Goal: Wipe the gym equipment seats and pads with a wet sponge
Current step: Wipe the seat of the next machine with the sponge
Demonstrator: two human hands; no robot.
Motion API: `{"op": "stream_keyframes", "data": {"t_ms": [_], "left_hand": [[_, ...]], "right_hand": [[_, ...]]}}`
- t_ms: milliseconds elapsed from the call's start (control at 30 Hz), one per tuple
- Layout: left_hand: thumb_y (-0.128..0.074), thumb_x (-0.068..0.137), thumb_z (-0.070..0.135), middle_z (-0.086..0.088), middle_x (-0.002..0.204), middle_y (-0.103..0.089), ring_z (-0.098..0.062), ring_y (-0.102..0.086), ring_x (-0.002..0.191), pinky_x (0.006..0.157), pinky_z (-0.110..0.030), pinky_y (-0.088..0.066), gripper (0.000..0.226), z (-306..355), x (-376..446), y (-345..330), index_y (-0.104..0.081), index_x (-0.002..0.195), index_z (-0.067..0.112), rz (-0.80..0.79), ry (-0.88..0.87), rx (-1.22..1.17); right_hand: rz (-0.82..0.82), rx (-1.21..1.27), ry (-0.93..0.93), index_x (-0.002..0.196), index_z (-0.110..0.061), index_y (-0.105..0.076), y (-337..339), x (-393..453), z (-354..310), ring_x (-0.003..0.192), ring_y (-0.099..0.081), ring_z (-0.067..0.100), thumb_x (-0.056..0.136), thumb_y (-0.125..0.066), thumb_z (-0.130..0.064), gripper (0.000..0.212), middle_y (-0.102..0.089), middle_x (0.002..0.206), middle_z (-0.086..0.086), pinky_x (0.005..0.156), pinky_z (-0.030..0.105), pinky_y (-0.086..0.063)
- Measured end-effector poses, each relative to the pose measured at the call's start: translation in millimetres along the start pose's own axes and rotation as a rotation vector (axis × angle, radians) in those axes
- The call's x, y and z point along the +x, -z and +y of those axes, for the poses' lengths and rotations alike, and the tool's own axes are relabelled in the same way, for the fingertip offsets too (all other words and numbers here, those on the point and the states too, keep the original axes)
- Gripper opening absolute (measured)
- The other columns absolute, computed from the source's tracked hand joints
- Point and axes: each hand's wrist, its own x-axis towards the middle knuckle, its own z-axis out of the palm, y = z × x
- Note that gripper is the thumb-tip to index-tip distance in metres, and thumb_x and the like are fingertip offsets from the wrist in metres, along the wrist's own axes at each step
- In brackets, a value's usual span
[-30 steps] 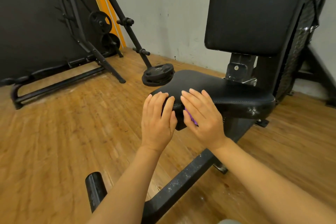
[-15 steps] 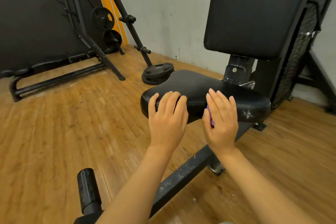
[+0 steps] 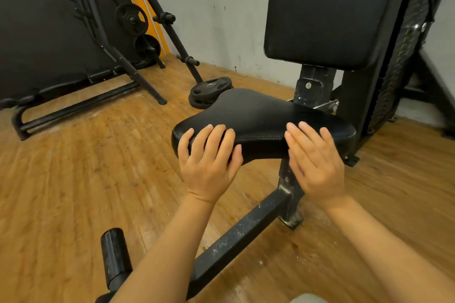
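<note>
The black padded seat (image 3: 258,115) of a gym machine sits in the middle of the view, with its upright black back pad (image 3: 332,7) behind it. My left hand (image 3: 209,162) rests on the seat's front left corner, fingers laid over the stitched edge. My right hand (image 3: 315,162) lies flat against the front right edge with straight fingers. No sponge shows; whatever is under the right palm is hidden.
The machine's black base bar (image 3: 241,236) runs toward me across the wooden floor, ending by a black roller (image 3: 115,258). A weight plate (image 3: 209,91) lies on the floor behind the seat. A black rack (image 3: 73,106) with plates stands at the left.
My right hand slid to the right along the seat's front edge; the purple sponge that peeked out under it is now covered. My left hand stayed at the left corner.
</note>
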Motion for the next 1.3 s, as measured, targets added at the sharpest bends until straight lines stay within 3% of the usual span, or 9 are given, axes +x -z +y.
{"op": "stream_keyframes", "data": {"t_ms": [233, 467, 667, 800, 933, 1133, 1300], "left_hand": [[-0.064, 0.090, 0.045, -0.007, 0.109, -0.072, -0.025, -0.061, 0.108, 0.102, -0.050, -0.042, 0.034, 9, 4, 6, -0.071, 0.104, 0.015, -0.067, 0.078, 0.017], [-0.057, 0.096, 0.036, -0.011, 0.120, -0.067, -0.029, -0.058, 0.118, 0.113, -0.050, -0.028, 0.033, 20, 6, 15, -0.069, 0.114, 0.011, -0.193, 0.127, 0.025], [-0.052, 0.098, 0.026, -0.008, 0.126, -0.065, -0.026, -0.057, 0.124, 0.114, -0.051, -0.028, 0.030, 50, 14, 16, -0.066, 0.120, 0.012, -0.293, 0.116, -0.055], [-0.051, 0.097, 0.030, -0.006, 0.128, -0.063, -0.024, -0.054, 0.128, 0.116, -0.053, -0.019, 0.032, 64, 15, 9, -0.064, 0.122, 0.014, -0.324, 0.139, -0.050], [-0.049, 0.098, 0.031, -0.008, 0.131, -0.062, -0.026, -0.051, 0.130, 0.117, -0.051, -0.017, 0.034, 72, 15, 3, -0.061, 0.125, 0.014, -0.348, 0.129, -0.045], [-0.043, 0.101, 0.025, -0.005, 0.131, -0.062, -0.025, -0.053, 0.130, 0.117, -0.049, -0.018, 0.033, 77, 15, -1, -0.065, 0.124, 0.014, -0.342, 0.154, -0.065], [-0.045, 0.101, 0.025, -0.005, 0.127, -0.063, -0.024, -0.054, 0.127, 0.116, -0.047, -0.019, 0.031, 82, 16, -5, -0.066, 0.120, 0.014, -0.312, 0.207, -0.041]], "right_hand": [[0.060, 0.061, -0.248, 0.135, -0.004, -0.056, -7, -1, -14, 0.133, -0.050, 0.028, 0.097, -0.058, -0.005, 0.037, -0.055, 0.140, 0.011, 0.118, 0.047, -0.029], [0.027, 0.209, -0.104, 0.133, -0.004, -0.058, -24, 38, -53, 0.134, -0.049, 0.026, 0.100, -0.056, -0.014, 0.034, -0.056, 0.139, 0.011, 0.116, 0.041, -0.034], [-0.021, 0.015, -0.017, 0.134, -0.003, -0.057, 12, -2, 15, 0.133, -0.050, 0.029, 0.099, -0.061, -0.010, 0.036, -0.055, 0.139, 0.014, 0.115, 0.044, -0.036], [-0.025, 0.139, -0.137, 0.140, -0.003, -0.044, 22, -21, 47, 0.135, -0.045, 0.031, 0.104, -0.049, -0.013, 0.038, -0.049, 0.142, 0.017, 0.117, 0.046, -0.034], [0.114, 0.225, -0.383, 0.134, -0.003, -0.052, 8, -13, 23, 0.134, -0.047, 0.032, 0.102, -0.047, -0.010, 0.034, -0.053, 0.140, 0.017, 0.117, 0.050, -0.030], [0.076, 0.047, -0.157, 0.134, -0.007, -0.057, -16, 9, -24, 0.130, -0.053, 0.027, 0.102, -0.052, -0.017, 0.033, -0.059, 0.137, 0.010, 0.116, 0.040, -0.035], [0.039, 0.010, -0.029, 0.138, -0.005, -0.053, -1, -4, 10, 0.133, -0.050, 0.028, 0.100, -0.058, -0.018, 0.041, -0.053, 0.142, 0.013, 0.115, 0.040, -0.037]]}}
